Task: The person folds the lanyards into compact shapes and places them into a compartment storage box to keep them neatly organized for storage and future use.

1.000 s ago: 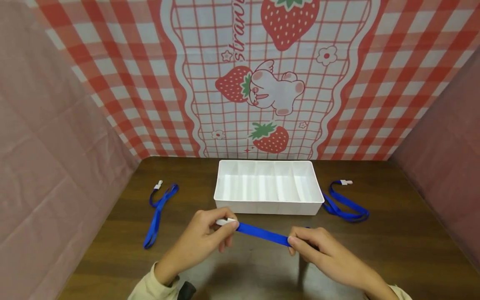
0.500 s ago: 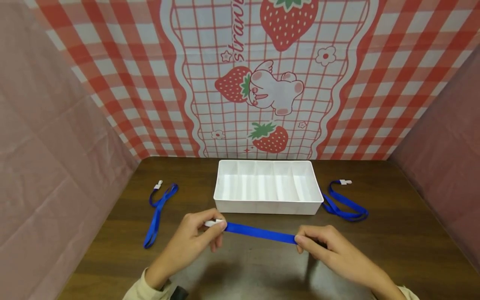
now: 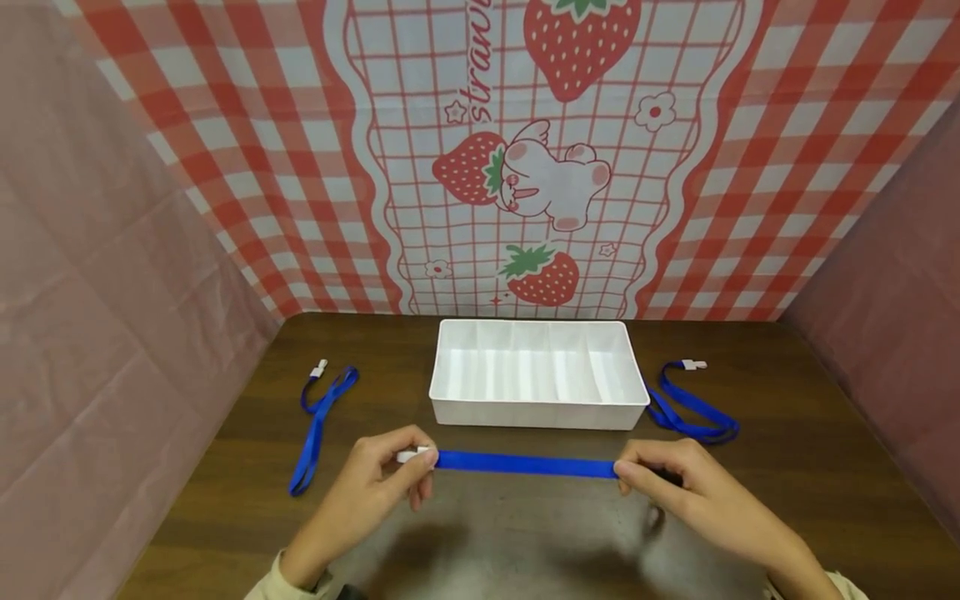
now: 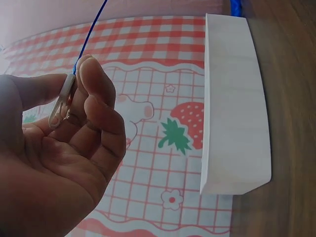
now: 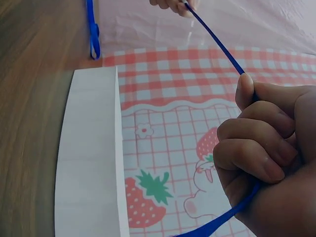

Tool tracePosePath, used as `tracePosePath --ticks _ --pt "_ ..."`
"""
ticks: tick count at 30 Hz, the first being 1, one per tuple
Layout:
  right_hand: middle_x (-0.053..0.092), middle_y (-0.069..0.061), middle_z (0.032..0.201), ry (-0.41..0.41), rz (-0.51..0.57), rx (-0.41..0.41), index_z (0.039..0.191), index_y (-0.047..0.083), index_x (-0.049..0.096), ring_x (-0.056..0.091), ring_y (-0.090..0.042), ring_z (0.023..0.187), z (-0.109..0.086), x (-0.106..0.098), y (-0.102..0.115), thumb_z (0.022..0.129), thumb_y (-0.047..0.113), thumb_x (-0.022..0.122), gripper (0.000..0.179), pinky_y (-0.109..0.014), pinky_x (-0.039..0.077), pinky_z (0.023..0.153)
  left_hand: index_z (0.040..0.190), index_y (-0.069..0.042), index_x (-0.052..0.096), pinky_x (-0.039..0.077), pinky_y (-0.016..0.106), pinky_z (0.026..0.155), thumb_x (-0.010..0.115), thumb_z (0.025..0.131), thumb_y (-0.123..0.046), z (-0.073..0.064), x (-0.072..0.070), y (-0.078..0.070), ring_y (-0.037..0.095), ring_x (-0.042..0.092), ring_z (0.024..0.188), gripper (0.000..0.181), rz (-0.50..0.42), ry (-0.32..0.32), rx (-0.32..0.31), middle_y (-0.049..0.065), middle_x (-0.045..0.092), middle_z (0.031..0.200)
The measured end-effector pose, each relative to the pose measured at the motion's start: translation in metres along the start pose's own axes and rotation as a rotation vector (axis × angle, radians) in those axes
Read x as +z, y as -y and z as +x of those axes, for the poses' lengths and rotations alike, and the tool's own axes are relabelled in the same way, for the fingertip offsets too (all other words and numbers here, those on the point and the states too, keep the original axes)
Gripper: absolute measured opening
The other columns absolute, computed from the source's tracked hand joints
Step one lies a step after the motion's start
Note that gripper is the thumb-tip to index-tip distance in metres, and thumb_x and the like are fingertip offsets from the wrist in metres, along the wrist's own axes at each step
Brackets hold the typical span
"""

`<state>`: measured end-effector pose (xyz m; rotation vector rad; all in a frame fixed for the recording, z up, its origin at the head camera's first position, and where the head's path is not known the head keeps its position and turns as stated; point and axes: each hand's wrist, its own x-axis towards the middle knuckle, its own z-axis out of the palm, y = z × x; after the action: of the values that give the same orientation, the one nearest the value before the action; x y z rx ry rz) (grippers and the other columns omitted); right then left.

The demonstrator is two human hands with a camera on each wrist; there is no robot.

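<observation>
A blue lanyard [image 3: 525, 464] stretches flat and nearly level between both hands, above the table in front of the white tray. My left hand [image 3: 382, 479] pinches its end by the white plastic clip [image 4: 61, 101] between thumb and index finger. The clip's loop points into the palm in the left wrist view. My right hand [image 3: 686, 492] pinches the strap between thumb and forefinger. In the right wrist view its other fingers curl round the strap, and more of the lanyard [image 5: 212, 224] trails out below the hand.
Behind the hands stands a white divided tray [image 3: 540, 414] with several compartments. One blue lanyard [image 3: 315, 433] with a white clip lies on the table at left. Another lanyard [image 3: 697, 408] lies right of the tray, close to its side. A checked strawberry cloth [image 3: 540, 167] hangs behind.
My hands have moved apart, the left going left and the right going right. The length of lanyard between them has grown and come closer to level.
</observation>
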<state>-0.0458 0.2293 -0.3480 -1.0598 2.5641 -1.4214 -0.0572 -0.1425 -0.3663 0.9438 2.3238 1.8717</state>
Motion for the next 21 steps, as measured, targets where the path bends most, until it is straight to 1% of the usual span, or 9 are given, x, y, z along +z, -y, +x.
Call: tracePosePath --ticks 4,7,12,21 --pt "0.057 0.013 0.077 -0.001 0.012 0.016 0.090 0.027 0.063 0.051 -0.007 0.066 -0.004 -0.002 -0.005 0.100 -0.001 0.054 0.030 -0.023 0.044 0.056 0.090 -0.008 0.063 0.053 0.036 0.046 0.055 0.101 -0.001 -0.001 -0.004 0.002 0.016 0.060 0.050 0.015 0.005 -0.023 0.001 0.006 0.063 0.066" --pt "0.058 0.011 0.077 -0.005 0.017 0.024 0.090 0.026 0.063 0.050 -0.006 0.066 -0.007 -0.003 -0.010 0.100 -0.001 0.054 0.030 -0.025 0.043 0.054 0.090 -0.007 0.063 0.054 0.035 0.046 0.055 0.100 -0.001 -0.002 -0.008 0.003 0.018 0.061 0.050 0.014 0.009 -0.038 -0.009 0.006 0.063 0.066" --pt "0.055 0.011 0.076 -0.001 0.010 0.044 0.091 0.027 0.063 0.045 -0.002 0.063 -0.011 -0.005 -0.015 0.100 0.000 0.054 0.029 -0.025 0.039 0.048 0.091 -0.007 0.063 0.054 0.035 0.047 0.054 0.101 -0.001 -0.004 -0.012 0.006 0.020 0.061 0.051 0.015 0.005 -0.043 -0.010 0.007 0.063 0.066" --pt "0.057 0.011 0.079 0.013 -0.005 0.022 0.092 0.026 0.063 0.051 -0.007 0.068 -0.019 -0.008 -0.021 0.099 -0.003 0.054 0.031 -0.026 0.042 0.056 0.090 -0.007 0.063 0.054 0.035 0.048 0.055 0.101 -0.003 -0.009 -0.016 0.010 0.020 0.061 0.052 0.015 0.009 -0.062 -0.049 0.007 0.063 0.067"
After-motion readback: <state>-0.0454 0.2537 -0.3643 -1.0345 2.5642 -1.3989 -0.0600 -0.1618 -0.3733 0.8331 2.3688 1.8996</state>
